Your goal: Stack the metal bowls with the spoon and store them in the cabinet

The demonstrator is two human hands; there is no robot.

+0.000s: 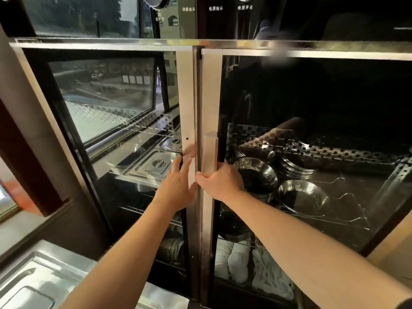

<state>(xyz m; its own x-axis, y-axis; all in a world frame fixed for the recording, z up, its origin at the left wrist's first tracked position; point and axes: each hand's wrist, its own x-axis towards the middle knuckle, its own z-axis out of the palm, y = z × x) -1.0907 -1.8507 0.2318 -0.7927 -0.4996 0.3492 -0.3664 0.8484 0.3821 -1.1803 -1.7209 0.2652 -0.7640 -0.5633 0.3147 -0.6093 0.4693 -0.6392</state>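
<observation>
A glass-fronted cabinet fills the view, both doors closed, its metal frame [111, 44] running along the top. My right hand [219, 182] grips the lower end of the right door's handle [210, 152]. My left hand [178, 182] lies flat with fingers apart against the left door's metal edge strip [186, 97]. Behind the right glass, metal bowls [256, 175] [303, 196] rest on a wire shelf, with a stack of metal dishes [294, 166] behind them. No spoon is clear to me.
Behind the left glass, lidded steel pans [156, 166] sit on a shelf. Lower shelves hold white dishes [236, 262] and dark bowls [234, 226]. A steel counter [33, 275] lies at the bottom left. A control panel [200, 7] runs above the doors.
</observation>
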